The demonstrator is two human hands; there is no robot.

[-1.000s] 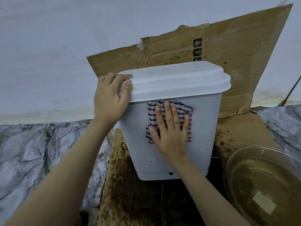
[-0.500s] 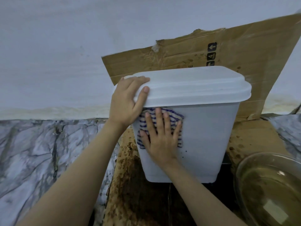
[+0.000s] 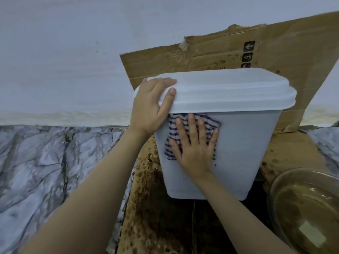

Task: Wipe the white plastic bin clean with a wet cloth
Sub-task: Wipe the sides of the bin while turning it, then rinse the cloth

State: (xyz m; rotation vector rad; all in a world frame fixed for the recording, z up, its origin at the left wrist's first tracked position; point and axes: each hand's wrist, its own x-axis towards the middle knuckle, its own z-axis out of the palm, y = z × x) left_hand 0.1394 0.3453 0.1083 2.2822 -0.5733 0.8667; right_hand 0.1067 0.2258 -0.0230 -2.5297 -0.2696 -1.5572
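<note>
My left hand [image 3: 149, 109] grips the near left corner of the lid [image 3: 238, 88], fingers [image 3: 161, 82] curled over the top and thumb down its front edge, so the bin [image 3: 256, 153] has something to brace against. The bin stands on stained cardboard [image 3: 286, 153] laid over the marbled surface [image 3: 45, 162], with another sheet propped against the wall behind it and a bowl [image 3: 304, 209] of murky water just to its right. My right hand [image 3: 196, 149] lies flat on the front wall, fingers [image 3: 190, 125] spread and unclenched, pinning the striped cloth [image 3: 211, 121] against the plastic just under the lid's lip. I judge the bin light and probably empty: thin walls that may flex under my palm, and a base that could skid on the cardboard if I push hard. So the lid corner is the place to hold it, pressing down and toward me. The cloth is soft and limp, and it bunches at my fingertips, so a flat palm handles it better than a pinch. The wet plastic will likely be slick. A few dark specks lower on the wall remain to be wiped.
</note>
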